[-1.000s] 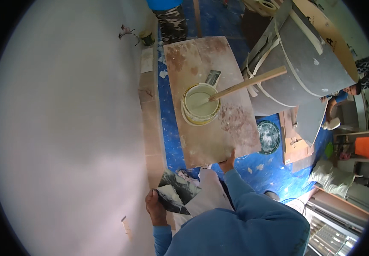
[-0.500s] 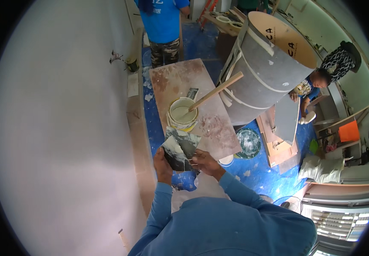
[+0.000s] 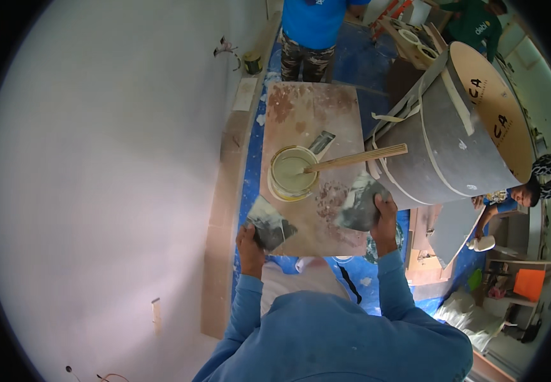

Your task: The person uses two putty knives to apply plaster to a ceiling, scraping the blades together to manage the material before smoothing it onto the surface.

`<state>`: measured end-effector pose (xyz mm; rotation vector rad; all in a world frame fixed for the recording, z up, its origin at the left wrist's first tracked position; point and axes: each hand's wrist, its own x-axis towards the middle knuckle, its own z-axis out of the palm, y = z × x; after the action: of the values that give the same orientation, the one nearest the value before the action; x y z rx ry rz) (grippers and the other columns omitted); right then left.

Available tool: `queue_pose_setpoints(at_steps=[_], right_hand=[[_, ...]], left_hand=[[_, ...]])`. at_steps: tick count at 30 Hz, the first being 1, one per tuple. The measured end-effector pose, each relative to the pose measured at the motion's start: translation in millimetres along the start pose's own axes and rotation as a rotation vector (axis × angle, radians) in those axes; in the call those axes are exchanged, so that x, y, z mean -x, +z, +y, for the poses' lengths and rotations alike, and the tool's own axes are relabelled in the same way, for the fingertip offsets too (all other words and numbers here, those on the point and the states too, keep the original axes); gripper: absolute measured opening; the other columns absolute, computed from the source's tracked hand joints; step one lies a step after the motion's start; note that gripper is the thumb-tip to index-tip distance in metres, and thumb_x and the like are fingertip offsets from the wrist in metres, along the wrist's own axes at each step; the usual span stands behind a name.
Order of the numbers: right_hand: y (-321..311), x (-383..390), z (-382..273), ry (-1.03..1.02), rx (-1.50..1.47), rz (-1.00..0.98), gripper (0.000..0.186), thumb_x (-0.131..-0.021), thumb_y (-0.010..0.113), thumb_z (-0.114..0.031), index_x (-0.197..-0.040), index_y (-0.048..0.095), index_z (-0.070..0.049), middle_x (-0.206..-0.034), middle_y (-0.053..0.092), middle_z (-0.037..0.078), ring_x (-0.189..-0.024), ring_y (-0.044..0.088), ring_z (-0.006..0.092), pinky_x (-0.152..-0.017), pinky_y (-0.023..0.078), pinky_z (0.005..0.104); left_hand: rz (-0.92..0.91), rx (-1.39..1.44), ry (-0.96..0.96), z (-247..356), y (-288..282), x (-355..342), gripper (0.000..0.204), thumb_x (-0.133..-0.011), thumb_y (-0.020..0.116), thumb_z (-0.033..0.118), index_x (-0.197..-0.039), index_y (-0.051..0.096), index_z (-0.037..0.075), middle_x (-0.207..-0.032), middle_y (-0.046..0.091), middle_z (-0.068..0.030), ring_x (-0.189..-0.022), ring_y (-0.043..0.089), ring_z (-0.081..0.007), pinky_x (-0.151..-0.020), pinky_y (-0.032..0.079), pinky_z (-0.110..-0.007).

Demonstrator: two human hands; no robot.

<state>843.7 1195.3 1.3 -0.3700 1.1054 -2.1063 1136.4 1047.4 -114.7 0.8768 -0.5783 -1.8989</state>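
To the left of my left hand (image 3: 250,245) the big white wall (image 3: 110,178) fills most of what I see, smooth and matte. Beyond my right hand (image 3: 385,224) lies a large grey drum (image 3: 447,146) on its side, banded with pale tape, its round tan end facing right. Between my hands and reaching ahead is the desk (image 3: 313,114), a flat brown board smeared with dried whitish patches, set over a blue floor covering (image 3: 358,70) flecked with paint. A person in a blue shirt (image 3: 317,22) stands at the far end of it.

Ahead of my hands, a round bucket (image 3: 291,172) of pale creamy compound sits on the desk, with a wooden stick (image 3: 355,159) slanting out to the right.

My left hand is wrapped around the handle of a broad putty knife (image 3: 269,223), its blade caked grey and white. My right hand is clenched on a second putty knife (image 3: 358,204), equally crusted, held over the desk's right edge.
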Motion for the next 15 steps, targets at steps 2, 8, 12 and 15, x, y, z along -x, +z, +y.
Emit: queue_pose_setpoints(at_steps=[2, 8, 12, 15], right_hand=[[-9.9, -18.9, 4.2, 0.174, 0.018, -0.151, 0.033, -0.088, 0.068, -0.01, -0.118, 0.061, 0.001, -0.103, 0.068, 0.007, -0.091, 0.066, 0.0155, -0.083, 0.053, 0.0292], [15.6, -52.3, 26.2, 0.409, 0.362, -0.264, 0.031, -0.087, 0.07, -0.016, -0.112, 0.064, 0.003, -0.101, 0.069, 0.009, -0.091, 0.065, 0.0152, -0.079, 0.053, 0.0309], [18.3, -63.0, 35.7, 0.025, 1.063, -0.588, 0.022, -0.086, 0.069, -0.012, -0.104, 0.065, 0.0, -0.088, 0.066, 0.012, -0.082, 0.065, 0.0152, -0.068, 0.051, 0.035], [43.9, -50.6, 54.7, -0.432, 1.292, -0.747, 0.017, -0.084, 0.065, -0.003, -0.1, 0.061, 0.0, -0.087, 0.06, 0.016, -0.074, 0.064, 0.029, -0.062, 0.049, 0.042]], left_hand=[[-0.07, 0.017, 0.032, -3.8, 24.9, 3.3, 0.027, -0.099, 0.054, 0.014, -0.122, 0.057, -0.001, -0.116, 0.065, -0.0107, -0.105, 0.064, -0.0222, -0.092, 0.054, -0.039], [-0.025, -0.101, -0.044, -7.9, 59.6, -6.5, 0.023, -0.099, 0.053, 0.014, -0.117, 0.059, 0.001, -0.107, 0.067, -0.0115, -0.088, 0.07, -0.0214, -0.073, 0.062, -0.036], [-0.002, -0.415, 0.112, -18.2, 71.1, -12.8, 0.021, -0.099, 0.05, 0.01, -0.115, 0.058, -0.001, -0.101, 0.067, -0.0103, -0.083, 0.069, -0.018, -0.069, 0.062, -0.032], [-0.037, -0.468, 0.18, -23.3, 86.7, -23.6, 0.021, -0.098, 0.048, 0.006, -0.115, 0.057, -0.002, -0.102, 0.067, -0.0104, -0.082, 0.069, -0.0173, -0.07, 0.062, -0.032]])
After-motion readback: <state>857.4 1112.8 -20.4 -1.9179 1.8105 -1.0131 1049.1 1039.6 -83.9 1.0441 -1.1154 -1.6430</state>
